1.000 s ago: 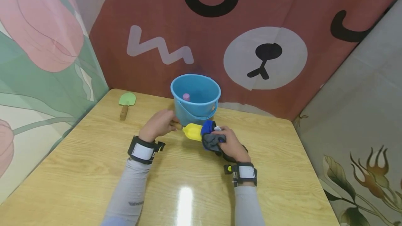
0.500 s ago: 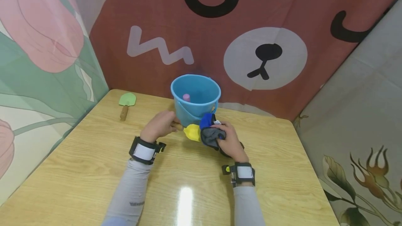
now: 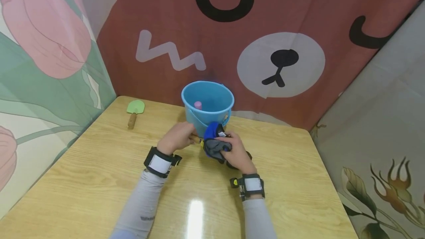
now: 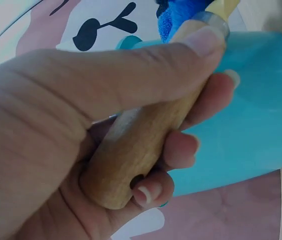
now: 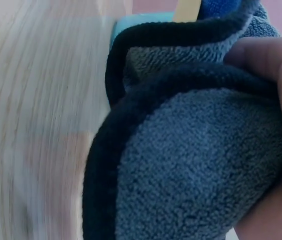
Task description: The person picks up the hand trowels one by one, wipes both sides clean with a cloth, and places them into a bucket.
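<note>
My left hand (image 3: 177, 137) grips the wooden handle (image 4: 136, 145) of a small yellow toy shovel (image 5: 187, 10), thumb along the top and fingers curled beneath. A blue and grey cloth (image 3: 216, 146) with black edging is bunched in my right hand (image 3: 239, 154), folded around the shovel's yellow blade. Most of that blade is hidden by the cloth; just a bit of yellow shows beside the handle. Both hands meet in front of a light blue bucket (image 3: 196, 121), whose side fills much of the left wrist view behind the handle.
A green toy shovel (image 3: 135, 107) with a wooden handle lies at the back left of the wooden table (image 3: 99, 165). Inside the bucket a pink end (image 3: 198, 105) sticks up. A curtain with a bear print (image 3: 159, 10) hangs right behind the table.
The cloth in my right hand has slid left along the yellow blade toward the handle, covering most of it. My left hand has shifted slightly right with the shovel.
</note>
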`<state>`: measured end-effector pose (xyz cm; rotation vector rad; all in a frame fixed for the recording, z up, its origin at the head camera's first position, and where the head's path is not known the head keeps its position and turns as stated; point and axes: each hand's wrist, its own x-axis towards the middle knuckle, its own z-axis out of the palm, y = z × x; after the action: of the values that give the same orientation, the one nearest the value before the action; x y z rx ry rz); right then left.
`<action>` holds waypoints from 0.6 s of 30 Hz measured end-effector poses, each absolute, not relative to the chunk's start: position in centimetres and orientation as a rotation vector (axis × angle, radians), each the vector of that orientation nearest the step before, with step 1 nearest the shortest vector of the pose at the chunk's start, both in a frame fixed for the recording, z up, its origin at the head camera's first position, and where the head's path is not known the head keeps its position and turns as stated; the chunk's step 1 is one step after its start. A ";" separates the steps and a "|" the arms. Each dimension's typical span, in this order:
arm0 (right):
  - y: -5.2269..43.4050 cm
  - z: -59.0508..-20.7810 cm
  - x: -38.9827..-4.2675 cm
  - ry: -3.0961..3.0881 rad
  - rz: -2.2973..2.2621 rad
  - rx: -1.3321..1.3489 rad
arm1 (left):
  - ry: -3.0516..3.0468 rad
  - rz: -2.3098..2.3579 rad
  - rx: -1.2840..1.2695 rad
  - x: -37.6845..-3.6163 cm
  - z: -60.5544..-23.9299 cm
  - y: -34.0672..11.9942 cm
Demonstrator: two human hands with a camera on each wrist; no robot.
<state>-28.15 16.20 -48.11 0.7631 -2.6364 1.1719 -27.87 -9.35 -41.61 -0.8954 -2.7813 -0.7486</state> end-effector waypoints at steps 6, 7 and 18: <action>15.7 -48.2 -28.1 -2.656 1.099 0.780 | -2.769 -0.717 -0.887 -27.9 -41.7 -9.4; 15.6 -48.2 -28.0 -2.663 1.096 0.773 | -2.767 -0.712 -0.888 -27.9 -41.8 -9.5; 15.4 -48.5 -28.0 -2.711 1.067 0.738 | -2.782 -0.743 -0.908 -28.3 -41.9 -10.0</action>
<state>-27.99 15.38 -48.51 0.7378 -2.7107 1.0667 -28.33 -10.02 -41.91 -0.9083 -2.7815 -0.7430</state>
